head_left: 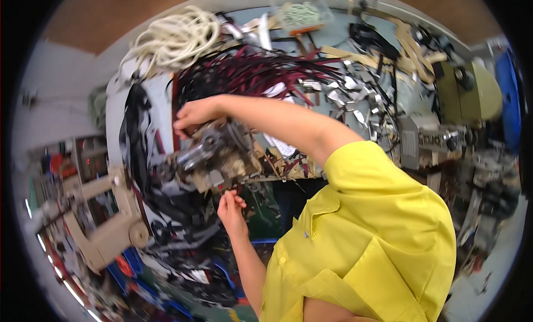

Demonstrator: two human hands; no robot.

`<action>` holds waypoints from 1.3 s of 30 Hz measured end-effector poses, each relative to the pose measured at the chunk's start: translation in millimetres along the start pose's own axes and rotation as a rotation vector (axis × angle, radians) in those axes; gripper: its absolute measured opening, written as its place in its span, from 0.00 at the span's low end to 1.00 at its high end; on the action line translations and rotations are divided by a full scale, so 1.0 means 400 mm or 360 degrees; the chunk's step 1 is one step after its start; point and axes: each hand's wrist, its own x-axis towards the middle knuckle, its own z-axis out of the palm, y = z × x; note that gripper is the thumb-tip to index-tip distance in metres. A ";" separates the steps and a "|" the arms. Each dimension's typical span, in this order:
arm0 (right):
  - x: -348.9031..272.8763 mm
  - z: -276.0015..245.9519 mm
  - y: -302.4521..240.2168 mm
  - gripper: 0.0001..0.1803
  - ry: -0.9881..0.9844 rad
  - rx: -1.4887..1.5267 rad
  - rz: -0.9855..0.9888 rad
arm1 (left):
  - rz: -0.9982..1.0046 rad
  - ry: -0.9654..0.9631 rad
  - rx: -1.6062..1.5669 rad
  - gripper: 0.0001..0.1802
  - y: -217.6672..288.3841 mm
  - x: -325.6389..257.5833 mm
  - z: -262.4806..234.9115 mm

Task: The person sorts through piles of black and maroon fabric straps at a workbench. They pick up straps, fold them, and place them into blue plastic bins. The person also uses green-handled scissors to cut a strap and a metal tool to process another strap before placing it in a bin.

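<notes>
In the middle of the bench stands a small metal machine [208, 150] with a rounded grey body, dusty and surrounded by scraps. My right hand [194, 115] reaches over to its far left side, fingers bent downward and drawn together; what they hold, if anything, is hidden. My left hand [231, 204] is at the machine's near edge, just below a small red spot [220, 186]. Its thumb and fingers are curled into a pinch, and anything between them is too small to name. Black strips [139, 139] hang along the left of the machine.
Behind the machine lies a heap of black and maroon straps [250, 72], with a coil of cream rope [177, 36] at the back left. Shiny metal pieces [361, 94] are scattered to the right. A beige sewing machine [105, 222] stands left, an olive-coloured machine [469, 91] right.
</notes>
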 end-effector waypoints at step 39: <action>-0.559 -0.436 0.181 0.18 0.1574 -0.1704 0.1393 | -0.0423 -0.0120 0.1338 0.14 0.327 0.096 -0.336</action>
